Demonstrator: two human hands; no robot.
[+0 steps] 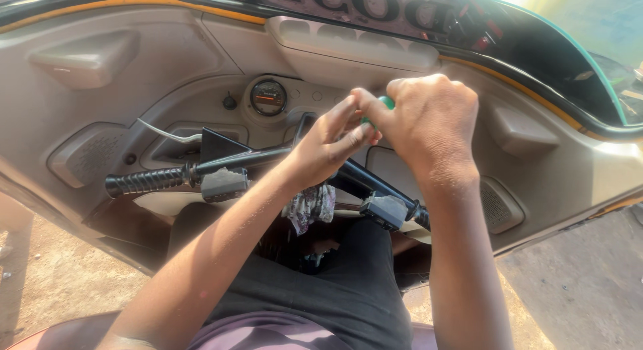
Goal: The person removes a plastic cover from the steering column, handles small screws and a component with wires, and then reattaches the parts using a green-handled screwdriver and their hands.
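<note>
Beige dashboard [167, 75] of a small three-wheeler filled the view, with a round gauge [268, 97] at its middle and sandy ground below. Both hands met just above the black handlebar [234, 161]. The right hand [429, 125] was clamped in a fist around a green handle [386, 102], mostly hidden. The left hand [328, 146] pinched together at that handle's lower end, fingertips touching the right fist. A patterned rag [309, 206] hung beneath the bar.

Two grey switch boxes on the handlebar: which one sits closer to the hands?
The right-side switch box, just below the right hand and its forearm. The other switch box sits further left, by the ribbed black handle, clear of both hands.
</note>
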